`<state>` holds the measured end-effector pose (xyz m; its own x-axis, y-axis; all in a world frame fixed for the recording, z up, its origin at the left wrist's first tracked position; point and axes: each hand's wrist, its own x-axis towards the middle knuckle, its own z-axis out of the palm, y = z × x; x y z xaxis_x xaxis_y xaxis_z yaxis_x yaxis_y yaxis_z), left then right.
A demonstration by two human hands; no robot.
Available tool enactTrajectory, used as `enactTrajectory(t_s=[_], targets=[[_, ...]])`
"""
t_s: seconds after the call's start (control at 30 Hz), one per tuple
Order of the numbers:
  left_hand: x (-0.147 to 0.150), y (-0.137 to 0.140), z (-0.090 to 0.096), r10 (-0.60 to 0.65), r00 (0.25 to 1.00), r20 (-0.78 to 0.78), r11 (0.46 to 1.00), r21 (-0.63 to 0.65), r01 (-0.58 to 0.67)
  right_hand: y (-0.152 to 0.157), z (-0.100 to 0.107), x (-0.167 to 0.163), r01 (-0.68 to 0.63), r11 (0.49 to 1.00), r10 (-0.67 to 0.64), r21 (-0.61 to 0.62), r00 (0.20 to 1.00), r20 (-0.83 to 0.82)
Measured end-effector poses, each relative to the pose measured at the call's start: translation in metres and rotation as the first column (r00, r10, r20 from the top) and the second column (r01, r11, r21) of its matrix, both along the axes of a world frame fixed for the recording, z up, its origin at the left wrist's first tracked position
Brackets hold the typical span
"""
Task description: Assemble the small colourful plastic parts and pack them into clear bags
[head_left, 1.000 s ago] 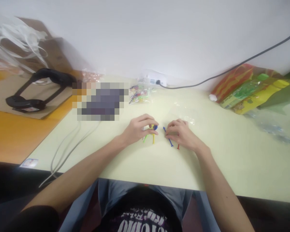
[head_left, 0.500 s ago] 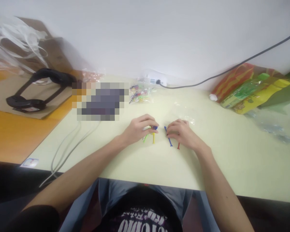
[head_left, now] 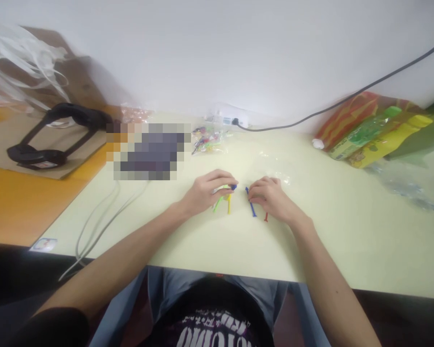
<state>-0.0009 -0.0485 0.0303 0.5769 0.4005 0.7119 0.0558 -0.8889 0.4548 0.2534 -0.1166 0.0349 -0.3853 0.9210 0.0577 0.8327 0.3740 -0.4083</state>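
Observation:
My left hand [head_left: 210, 193] is closed, with a small blue plastic piece [head_left: 234, 186] pinched between thumb and fingertips. Below its fingers a yellow plastic stick [head_left: 229, 205] and a light green stick [head_left: 217, 205] lie on the table, their upper ends partly hidden. My right hand [head_left: 269, 195] is also closed, its fingertips at a slim blue plastic stick [head_left: 252, 208] with a wider end. Under that palm a red stick [head_left: 266, 217] shows only its lower end. A narrow gap separates the two hands.
A clear bag of colourful plastic pieces [head_left: 210, 142] lies behind the hands, near a white power strip [head_left: 231, 117]. To the right are a green bottle [head_left: 369, 132] and a yellow bottle [head_left: 390, 142]. White cables [head_left: 104, 231] and a black frame [head_left: 58, 135] are at left.
The blue piece in my left fingers has tilted slightly, and more of the light green stick shows below. My right hand stays almost still. The whole view has shifted slightly.

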Motion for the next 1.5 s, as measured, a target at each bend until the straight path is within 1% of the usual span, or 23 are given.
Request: enactTrajectory(t_s=[0.1, 0.2, 0.33, 0.43, 0.53, 0.63, 0.83, 0.93, 1.13, 1.3, 1.5], targets=[[0.000, 0.000, -0.001, -0.015, 1.000, -0.020, 1.000, -0.010, 0.014, 0.000, 0.000, -0.002, 0.041, 0.999, -0.039, 0.022, 0.998, -0.052], [-0.001, 0.001, -0.002, -0.016, 1.000, -0.022, 1.000, -0.013, 0.016, 0.000, 0.003, -0.004, 0.129, 0.989, -0.116, 0.067, 0.979, -0.167], [0.000, 0.000, -0.003, -0.021, 1.000, -0.008, 0.999, -0.027, 0.021, -0.003, 0.011, -0.008, 0.220, 0.972, -0.174, 0.089, 0.916, -0.361], [0.000, -0.001, -0.003, -0.030, 1.000, -0.001, 0.999, -0.039, 0.030, -0.007, 0.016, -0.013, 0.238, 0.970, -0.187, 0.048, 0.860, -0.475], [0.000, -0.002, -0.002, -0.031, 1.000, -0.005, 0.999, -0.038, 0.031, -0.009, 0.017, -0.016, 0.212, 0.977, -0.193, -0.033, 0.800, -0.569], [0.000, -0.002, -0.002, -0.028, 1.000, -0.005, 0.999, -0.023, 0.028, -0.008, 0.013, -0.019, 0.165, 0.983, -0.176, -0.080, 0.730, -0.660], [0.001, -0.002, 0.000, -0.034, 0.999, 0.000, 0.999, 0.004, 0.034, -0.004, 0.008, -0.026, 0.045, 0.991, -0.132, -0.128, 0.522, -0.843], [0.001, -0.003, 0.000, -0.035, 0.999, 0.005, 0.999, 0.017, 0.035, -0.004, 0.005, -0.030, -0.009, 0.986, -0.142, -0.165, 0.462, -0.875], [0.001, -0.002, -0.001, -0.045, 0.999, -0.010, 0.999, 0.002, 0.045, -0.003, 0.001, -0.031, -0.030, 0.978, -0.168, -0.207, 0.473, -0.865], [0.001, -0.002, -0.002, -0.042, 0.999, 0.000, 0.999, 0.005, 0.042, -0.003, 0.002, -0.032, -0.051, 0.965, -0.213, -0.256, 0.410, -0.887], [0.001, -0.002, -0.003, -0.034, 0.999, 0.021, 0.999, -0.006, 0.034, -0.004, 0.004, -0.034, -0.080, 0.960, -0.214, -0.267, 0.403, -0.890]])
